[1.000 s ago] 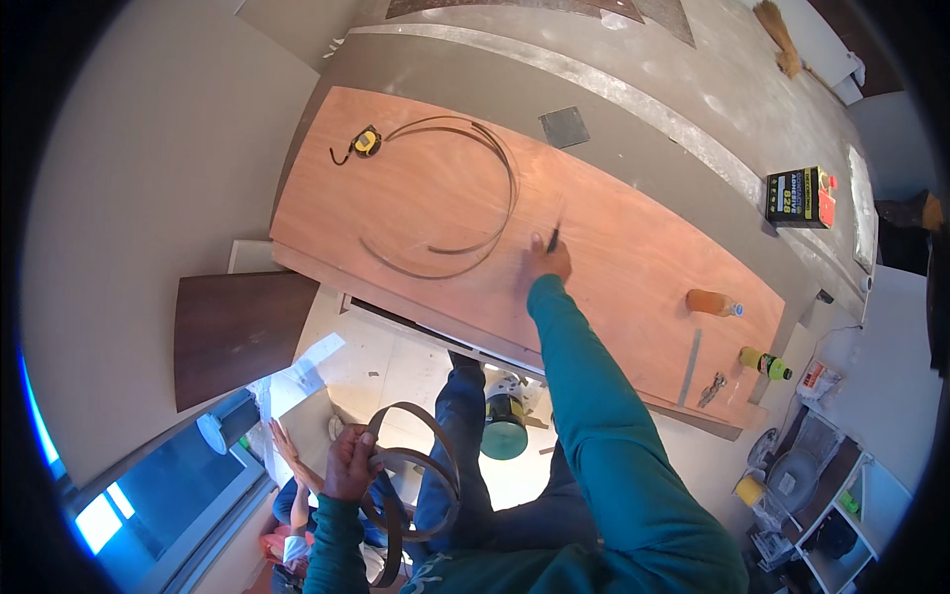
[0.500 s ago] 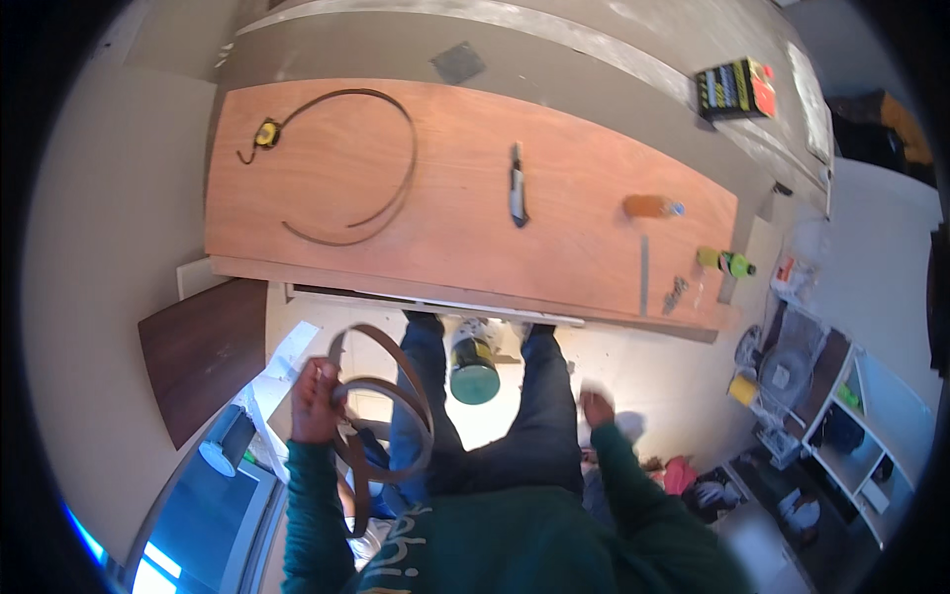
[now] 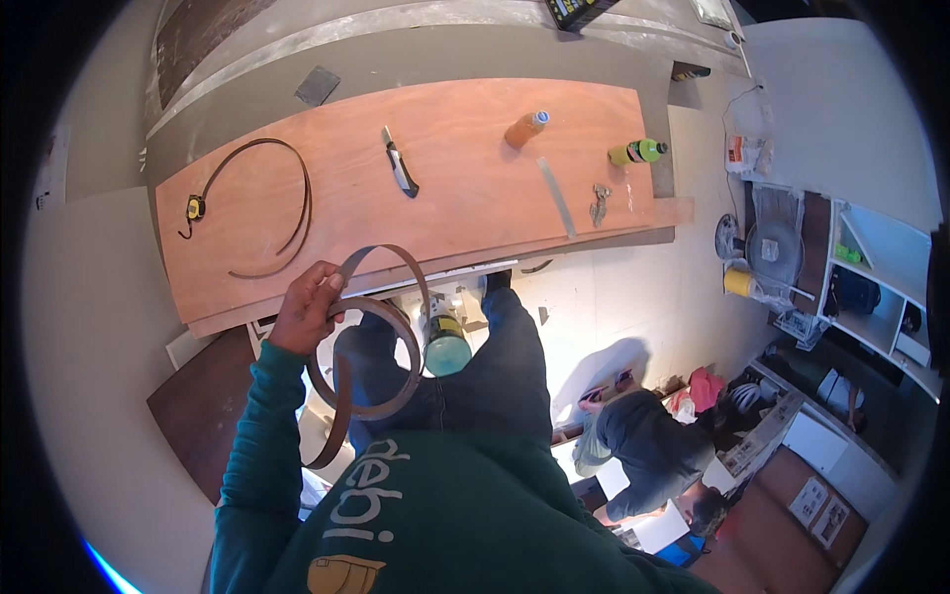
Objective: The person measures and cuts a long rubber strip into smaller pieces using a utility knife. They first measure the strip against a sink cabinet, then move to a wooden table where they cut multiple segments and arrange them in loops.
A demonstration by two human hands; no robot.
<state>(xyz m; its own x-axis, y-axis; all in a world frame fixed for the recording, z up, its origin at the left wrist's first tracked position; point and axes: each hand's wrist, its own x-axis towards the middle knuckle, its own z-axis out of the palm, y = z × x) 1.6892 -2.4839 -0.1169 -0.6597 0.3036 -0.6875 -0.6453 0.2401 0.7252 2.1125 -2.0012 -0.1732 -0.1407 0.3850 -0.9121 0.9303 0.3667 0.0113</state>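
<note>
Dangling from the pinching fingers (image 3: 323, 281) of the left hand (image 3: 299, 319) near the worktop (image 3: 445, 188), a brown strip (image 3: 341, 401) curls lengthwise into loops, its lowest stretch pointing toward the left sleeve (image 3: 255, 436); the right hand's fingers cannot be judged. Past the reddish worktop's right end lie pale floor (image 3: 604, 307) and white shelves (image 3: 902, 247).

Workshop, plywood worktop (image 3: 460, 188), utility knife (image 3: 400, 168), tape measure (image 3: 195, 207), coiled strip (image 3: 342, 398)

Worktop (image 3: 465, 139): bottles (image 3: 526, 130), two; knife (image 3: 400, 170), one; tape measure (image 3: 195, 208), one; straight grey strip (image 3: 556, 196), one. Brown strip bundle (image 3: 342, 404) in left hand (image 3: 305, 312): one.
</note>
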